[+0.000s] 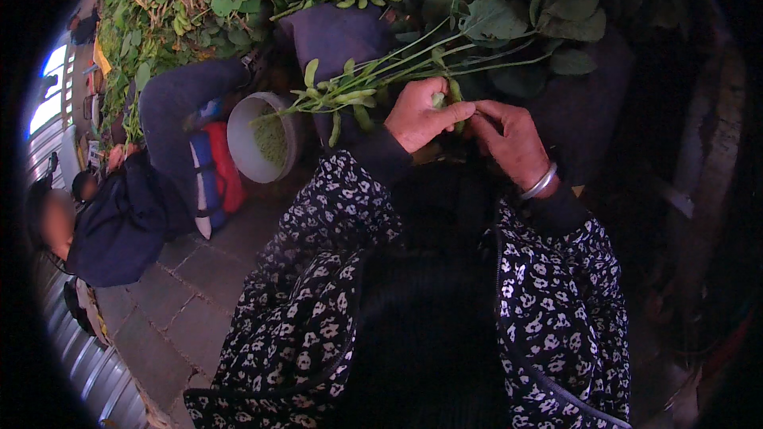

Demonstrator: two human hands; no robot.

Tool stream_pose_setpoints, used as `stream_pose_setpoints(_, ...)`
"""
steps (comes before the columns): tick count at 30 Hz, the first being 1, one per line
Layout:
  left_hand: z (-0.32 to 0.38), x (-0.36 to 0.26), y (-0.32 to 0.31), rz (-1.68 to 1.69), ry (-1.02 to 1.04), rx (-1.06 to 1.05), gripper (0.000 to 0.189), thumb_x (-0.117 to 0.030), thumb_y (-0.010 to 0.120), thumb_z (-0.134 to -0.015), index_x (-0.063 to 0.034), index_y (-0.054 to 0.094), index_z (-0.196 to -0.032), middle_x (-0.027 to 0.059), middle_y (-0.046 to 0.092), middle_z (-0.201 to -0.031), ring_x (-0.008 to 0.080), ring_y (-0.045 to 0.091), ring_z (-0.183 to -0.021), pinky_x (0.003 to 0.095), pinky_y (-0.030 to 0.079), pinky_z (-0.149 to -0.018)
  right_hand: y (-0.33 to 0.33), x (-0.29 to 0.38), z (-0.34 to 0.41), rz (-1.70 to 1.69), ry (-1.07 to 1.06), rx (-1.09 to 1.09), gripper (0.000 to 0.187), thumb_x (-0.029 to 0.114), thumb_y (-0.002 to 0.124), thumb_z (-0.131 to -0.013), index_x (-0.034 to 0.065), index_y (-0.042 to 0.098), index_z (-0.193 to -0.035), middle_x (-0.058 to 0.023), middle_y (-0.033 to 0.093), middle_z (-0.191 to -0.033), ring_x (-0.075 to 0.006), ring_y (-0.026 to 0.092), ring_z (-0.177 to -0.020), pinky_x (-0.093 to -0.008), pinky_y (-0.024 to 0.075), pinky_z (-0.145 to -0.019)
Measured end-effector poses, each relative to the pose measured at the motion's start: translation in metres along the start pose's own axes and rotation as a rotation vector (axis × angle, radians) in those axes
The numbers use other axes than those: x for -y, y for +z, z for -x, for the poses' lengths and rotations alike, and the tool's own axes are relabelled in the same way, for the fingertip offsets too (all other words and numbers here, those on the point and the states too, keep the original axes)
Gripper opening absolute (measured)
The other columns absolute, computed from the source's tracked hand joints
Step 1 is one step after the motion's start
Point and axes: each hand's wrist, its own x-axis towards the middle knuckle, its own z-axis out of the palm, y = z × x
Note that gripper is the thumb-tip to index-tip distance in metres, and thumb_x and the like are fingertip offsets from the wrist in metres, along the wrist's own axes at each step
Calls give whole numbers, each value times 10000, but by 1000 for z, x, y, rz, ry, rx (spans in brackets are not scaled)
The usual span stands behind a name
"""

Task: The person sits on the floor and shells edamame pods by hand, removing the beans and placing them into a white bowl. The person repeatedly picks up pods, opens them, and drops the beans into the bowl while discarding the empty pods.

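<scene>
My left hand (420, 114) curls around green soybean pods (439, 100) just below a bunch of soybean stems (411, 65). The stems lie across my lap, with pods (351, 96) at the left end and broad leaves (495, 19) at the right. Close against the left thumb is my right hand (509, 142), with thumb and fingers drawn together near a hanging pod (456, 90). Whether the right fingertips grip anything is hidden. A silver bangle (541, 181) circles the right wrist.
Left of my lap stands a white bucket (243, 146) with small green pods or beans inside. Heaped soybean plants (197, 6) spread beyond it. A person (131, 220) sits at the left, beside a red and blue object (220, 173). Paving (173, 310) covers the ground.
</scene>
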Motion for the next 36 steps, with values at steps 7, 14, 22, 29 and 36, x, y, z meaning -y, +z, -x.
stream_pose_setpoints(7,-1,4,-23,252,-169,237,218,-145,610,-836,-31,566,-1017,15,591,-854,54,508,-642,146,331,-485,-13,-16,-3,-404,332,140,191,159,524,-896,19,617,-988,-4,603,-723,-27,472,-525,-169,333,-419)
stream_pose_setpoints(14,-2,11,-21,406,-223,127,249,-252,572,-873,-43,582,-1008,2,576,-826,50,487,-655,147,307,-482,-2,-9,-4,-344,314,42,202,181,544,-888,11,604,-978,-9,596,-747,-46,490,-552,-185,366,-460)
stream_pose_setpoints(22,1,4,6,380,-178,-108,268,-285,607,-852,-63,607,-1001,-38,529,-809,49,457,-695,186,356,-590,20,-15,-9,33,-22,-300,175,130,642,-805,-18,566,-857,-18,555,-711,-68,457,-636,-234,385,-560)
stream_pose_setpoints(29,1,-2,9,452,-178,-152,244,-253,537,-875,-93,594,-1050,-31,560,-859,56,486,-739,202,370,-671,17,-13,-12,-137,51,-267,164,104,668,-785,-10,578,-860,18,536,-689,-44,422,-627,-217,362,-541)
stream_pose_setpoints(36,1,3,4,552,-222,-172,277,-284,491,-869,-108,602,-1050,-26,579,-914,71,487,-769,239,357,-653,26,-12,-14,-173,-36,-231,163,81,671,-777,-27,591,-870,3,536,-657,-48,407,-613,-224,366,-538)
